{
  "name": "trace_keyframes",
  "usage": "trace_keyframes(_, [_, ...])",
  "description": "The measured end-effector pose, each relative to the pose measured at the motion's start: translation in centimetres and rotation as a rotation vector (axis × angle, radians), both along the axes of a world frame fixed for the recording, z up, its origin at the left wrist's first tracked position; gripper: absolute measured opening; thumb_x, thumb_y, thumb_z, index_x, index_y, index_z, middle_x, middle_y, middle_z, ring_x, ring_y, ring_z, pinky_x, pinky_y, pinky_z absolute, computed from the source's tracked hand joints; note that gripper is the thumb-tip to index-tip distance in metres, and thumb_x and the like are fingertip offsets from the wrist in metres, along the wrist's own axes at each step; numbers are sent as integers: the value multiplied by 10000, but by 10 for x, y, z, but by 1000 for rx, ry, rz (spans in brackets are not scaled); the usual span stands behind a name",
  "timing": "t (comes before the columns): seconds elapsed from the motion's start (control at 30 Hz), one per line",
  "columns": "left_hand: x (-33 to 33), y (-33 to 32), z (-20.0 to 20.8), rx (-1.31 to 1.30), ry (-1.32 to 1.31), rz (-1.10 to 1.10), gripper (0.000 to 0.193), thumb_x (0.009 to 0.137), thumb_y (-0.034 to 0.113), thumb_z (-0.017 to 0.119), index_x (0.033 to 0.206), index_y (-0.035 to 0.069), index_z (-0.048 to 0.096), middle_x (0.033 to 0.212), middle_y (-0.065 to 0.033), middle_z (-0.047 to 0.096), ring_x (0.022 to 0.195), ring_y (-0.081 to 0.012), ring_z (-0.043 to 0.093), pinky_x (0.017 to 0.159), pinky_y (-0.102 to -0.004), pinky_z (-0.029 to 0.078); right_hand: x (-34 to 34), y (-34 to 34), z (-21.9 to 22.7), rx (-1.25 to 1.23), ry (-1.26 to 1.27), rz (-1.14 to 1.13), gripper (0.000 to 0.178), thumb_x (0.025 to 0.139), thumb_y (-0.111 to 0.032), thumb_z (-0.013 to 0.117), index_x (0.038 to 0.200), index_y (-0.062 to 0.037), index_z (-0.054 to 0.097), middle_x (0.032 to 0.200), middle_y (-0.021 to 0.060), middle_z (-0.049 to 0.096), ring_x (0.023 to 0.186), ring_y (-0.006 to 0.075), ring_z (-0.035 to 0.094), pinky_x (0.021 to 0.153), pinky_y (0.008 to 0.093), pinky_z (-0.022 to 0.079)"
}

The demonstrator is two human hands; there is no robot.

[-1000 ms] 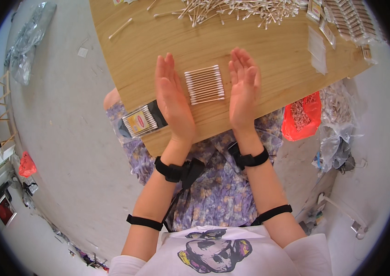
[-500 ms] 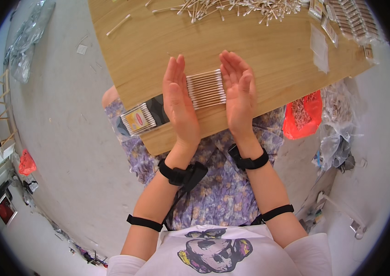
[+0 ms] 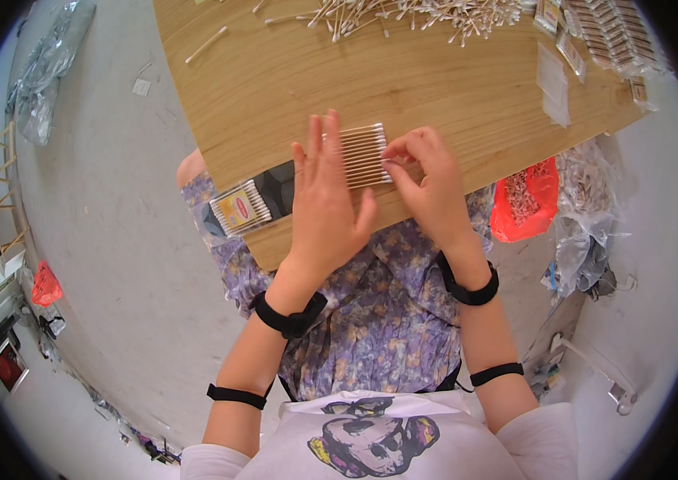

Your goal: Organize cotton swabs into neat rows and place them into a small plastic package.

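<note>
Near the middle of the frame, a row of cotton swabs point(image 3: 364, 156) lies on the wooden bench point(image 3: 451, 88), the sticks side by side and almost parallel. So the lining up seems mostly done for this row, but it lies bare on the wood, in no sleeve. The left hand point(image 3: 327, 192) is open, with long straight fingers and the thumb apart, and it hides the left ends of the row. The right hand point(image 3: 425, 176) has bent fingers, with thumb and forefinger close together at the right tips; whether they pinch a swab, I cannot tell.

At the top of the frame, a pile of loose swabs point(image 3: 419, 11) is unsorted, so much seems left. One single swab point(image 3: 206, 45) lies well apart, at upper left. At upper right there are stacked swab packs point(image 3: 615, 36), which look finished, and near them clear plastic sleeves point(image 3: 553, 88).

Left of the left hand, a swab packet with yellow label point(image 3: 241, 208) lies beside a dark flat piece point(image 3: 276, 189), which takes up the space just next to that hand. At right, below the bench edge, hangs a red bag point(image 3: 525, 204) with swabs inside.
</note>
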State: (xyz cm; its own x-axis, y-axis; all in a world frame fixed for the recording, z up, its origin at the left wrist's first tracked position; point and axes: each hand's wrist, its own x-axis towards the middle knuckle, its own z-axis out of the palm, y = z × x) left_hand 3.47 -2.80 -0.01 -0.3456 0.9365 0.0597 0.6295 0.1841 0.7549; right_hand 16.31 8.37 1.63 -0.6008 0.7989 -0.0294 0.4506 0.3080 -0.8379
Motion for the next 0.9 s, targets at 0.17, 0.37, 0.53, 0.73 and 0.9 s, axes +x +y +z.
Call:
trace_keyframes(0.17, [12,-5,-10,-119,185,-117,984,885,383,698,1560,-84,154,1646,-220,201,1546,-357,144,1235,-532,124,1,2,0,47,-104,96,98,827,-44,695,888,-40,619,878,107,563,876,306,586,754,388,474])
trace_keyframes(0.37, [18,-4,-18,-169,325,-107,1018,886,518,645,1554,-96,182,1646,-215,211,1547,-337,154,1242,-506,130,-3,8,0,216,-210,227,95,825,-46,674,855,-32,585,888,123,556,896,329,571,784,430,463])
trace_keyframes(0.53, [18,-5,-21,-169,331,-105,1013,896,495,639,1561,-93,151,1655,-211,182,1551,-341,131,1244,-510,110,-6,11,2,383,-318,356,68,826,-57,626,853,-23,573,885,126,554,891,319,563,795,420,461])
trace_keyframes(0.73, [17,-4,-22,-139,372,-89,1001,909,583,573,1546,-99,211,1639,-214,235,1545,-327,168,1238,-513,144,-7,12,5,428,-282,346,56,820,-54,614,853,-25,578,877,114,554,891,301,565,785,405,458])
trace_keyframes(0.9, [18,-4,-23,-138,337,-96,995,907,502,619,1558,-96,162,1650,-217,196,1549,-337,143,1243,-510,117,-5,13,4,441,-283,350,55,819,-51,612,855,-23,581,877,113,555,888,301,566,783,407,459])
